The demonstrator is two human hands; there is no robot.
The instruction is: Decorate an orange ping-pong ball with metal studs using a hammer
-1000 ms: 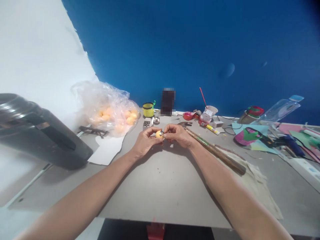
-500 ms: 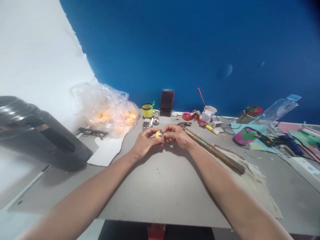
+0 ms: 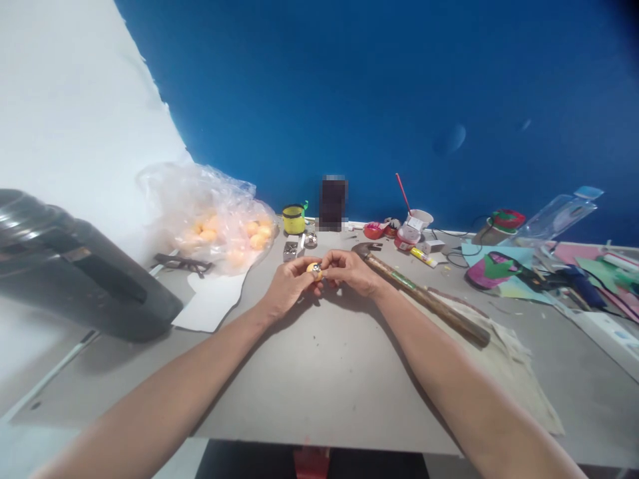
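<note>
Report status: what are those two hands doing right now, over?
Both grips shut: left hand and right hand pinch orange ball over table. Hammer lies close behind right hand.

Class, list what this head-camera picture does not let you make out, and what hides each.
Head view.
Small part on the orange ball: too small, half covered by left hand and right hand.
Dark upright object: blurred out.
Ball count in plastic bag: cloudy film.
Black container: cut by left edge.
</note>
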